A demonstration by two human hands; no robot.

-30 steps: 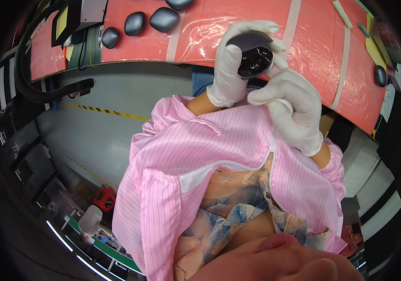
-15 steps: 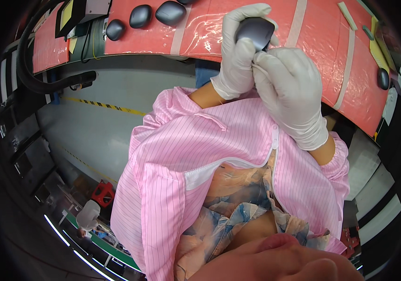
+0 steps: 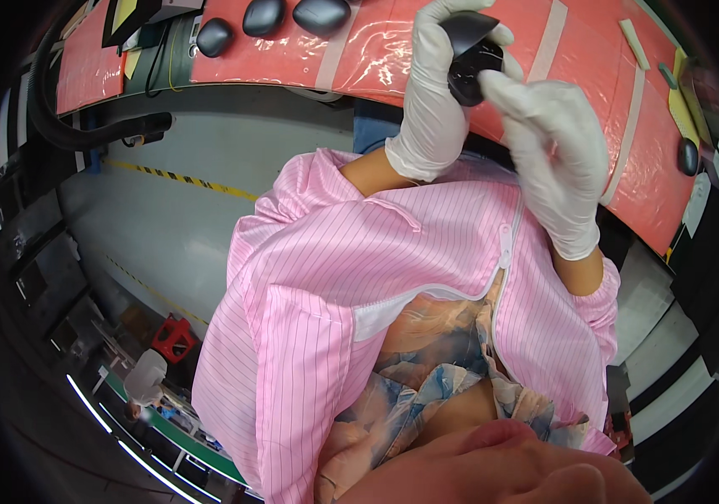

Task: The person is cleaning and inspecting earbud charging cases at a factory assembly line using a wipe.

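Up over the bench, my left hand (image 3: 431, 101) in a white glove grips a dark grey rounded case (image 3: 467, 32) that looks like an earbud charging case. Its glossy black part (image 3: 475, 74) faces me below the grey shell. My right hand (image 3: 559, 155), gloved too, is at the case's right lower side, fingertips bent together at the black part. Whether something small sits between those fingertips is hidden. Similar grey cases lie on the bench mat at the far left, one of them (image 3: 214, 38) nearest the mat's edge.
A pink-red mat (image 3: 368, 67) with pale tape strips covers the bench. At the right lie a dark rounded case (image 3: 688, 156), yellow pads and a pale strip (image 3: 633, 44). A black flexible hose (image 3: 116, 134) curves in at left. Behind are a red stool (image 3: 173, 338) and another person.
The case has turned, so its glossy black part shows now. My right hand has drawn back slightly to the right, and both hands have risen a little in view.
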